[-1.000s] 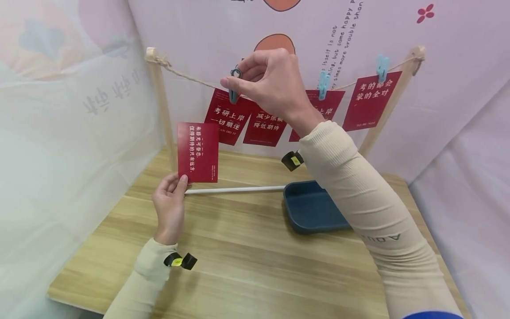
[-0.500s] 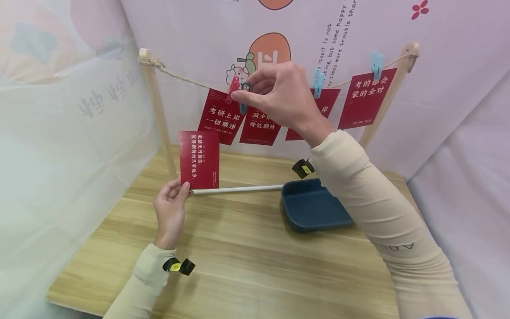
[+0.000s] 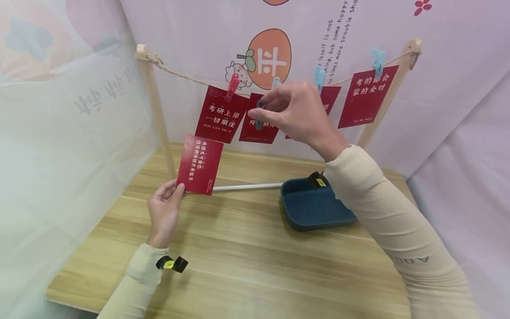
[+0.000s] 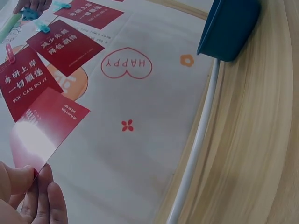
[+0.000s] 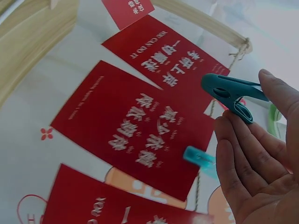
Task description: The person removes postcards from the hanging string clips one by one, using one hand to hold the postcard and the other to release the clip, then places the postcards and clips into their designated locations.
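My left hand [image 3: 164,212] pinches a red card [image 3: 200,165] by its lower left corner, thumb in front. This card is tilted and hangs free below the string. In my right hand [image 3: 300,113] a dark teal clothespin [image 5: 229,91] is pinched between thumb and fingers, in front of the second hanging card [image 5: 135,126]. The leftmost hanging card [image 3: 221,116] is fixed to the twine [image 3: 181,79] by a pink clothespin [image 3: 232,87]. Light blue clothespins hold the other cards, including the rightmost card [image 3: 368,95].
Two wooden posts, left [image 3: 156,110] and right [image 3: 392,93], carry the twine. On the wooden table [image 3: 239,266] sits a dark blue tray [image 3: 314,223], with a white rod [image 3: 247,187] running left from it. A printed cloth [image 3: 191,35] hangs behind.
My right hand has moved right and down from the leftmost card with the teal clothespin, uncovering the pink clothespin. The card in my left hand has lowered and tilted.
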A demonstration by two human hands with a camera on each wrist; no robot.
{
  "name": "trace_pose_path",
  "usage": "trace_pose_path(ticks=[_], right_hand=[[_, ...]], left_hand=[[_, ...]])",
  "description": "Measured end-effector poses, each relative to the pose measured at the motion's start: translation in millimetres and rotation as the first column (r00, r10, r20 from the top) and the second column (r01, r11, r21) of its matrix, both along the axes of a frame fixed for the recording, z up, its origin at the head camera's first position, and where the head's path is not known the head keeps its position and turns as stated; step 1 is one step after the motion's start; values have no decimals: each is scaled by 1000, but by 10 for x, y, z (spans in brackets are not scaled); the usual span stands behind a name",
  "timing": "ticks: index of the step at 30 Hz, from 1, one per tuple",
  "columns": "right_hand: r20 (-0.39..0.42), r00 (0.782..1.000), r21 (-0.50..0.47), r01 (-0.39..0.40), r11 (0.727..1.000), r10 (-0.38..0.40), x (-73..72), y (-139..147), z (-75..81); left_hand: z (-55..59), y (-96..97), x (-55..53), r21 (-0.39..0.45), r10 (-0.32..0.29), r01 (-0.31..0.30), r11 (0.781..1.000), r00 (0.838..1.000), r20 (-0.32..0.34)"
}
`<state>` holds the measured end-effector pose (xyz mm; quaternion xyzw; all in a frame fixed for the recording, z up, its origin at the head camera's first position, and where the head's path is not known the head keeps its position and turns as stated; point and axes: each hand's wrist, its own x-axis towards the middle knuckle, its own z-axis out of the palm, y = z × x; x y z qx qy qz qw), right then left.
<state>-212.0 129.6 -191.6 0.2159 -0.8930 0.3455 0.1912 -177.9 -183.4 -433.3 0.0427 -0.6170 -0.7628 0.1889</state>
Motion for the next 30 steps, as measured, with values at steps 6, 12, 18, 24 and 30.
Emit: trace_pose_path(ticks=[6,12,18,24,30], right_hand=[[52,998,6,38,999,-38,10,153,-147],[99,992,4,75,997,-75,-10,277,-293],[138,987,-4,84,996,-82,-13,404,-440],[196,975,24,102,994,-105,-17,519,-595],[230,966,81,98,992,-114,-44,600,-728]], left_hand=[[-44,-93,-43,-73,6,-1,997,998,64],[-98,-176,-73,-182,38,-17,983,993,114],[-164,-239,-125,-235,16,14,972,992,125],[-254,-291,-209,-321,-4,59,945,986,168],[-338,-351,-272,-392,-26,132,910,964,263]])
